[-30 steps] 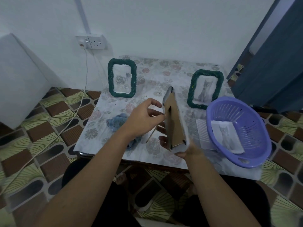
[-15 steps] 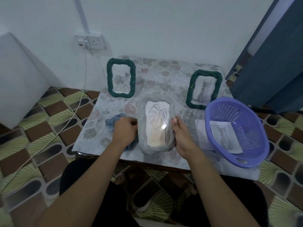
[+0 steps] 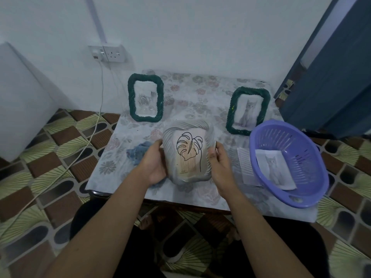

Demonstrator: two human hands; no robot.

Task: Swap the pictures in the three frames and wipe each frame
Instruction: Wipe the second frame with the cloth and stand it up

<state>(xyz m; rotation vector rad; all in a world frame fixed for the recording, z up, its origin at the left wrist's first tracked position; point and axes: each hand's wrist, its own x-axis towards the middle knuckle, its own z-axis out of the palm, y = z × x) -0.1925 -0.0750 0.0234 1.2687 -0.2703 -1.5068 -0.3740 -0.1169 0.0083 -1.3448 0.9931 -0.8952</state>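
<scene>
The person's left hand [image 3: 153,165] and right hand [image 3: 219,159] each curl round a side of the grey frame [image 3: 188,155], left of the purple basket [image 3: 291,135], likely tipping its leaf picture up to check it. The blue cloth [image 3: 138,151] lies further left, ready for wiping.

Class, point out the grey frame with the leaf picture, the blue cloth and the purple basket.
grey frame [image 3: 186,126]: head view, top rim.
blue cloth [image 3: 138,153]: head view, bunched middle.
purple basket [image 3: 293,141]: head view, far inner wall.
</scene>
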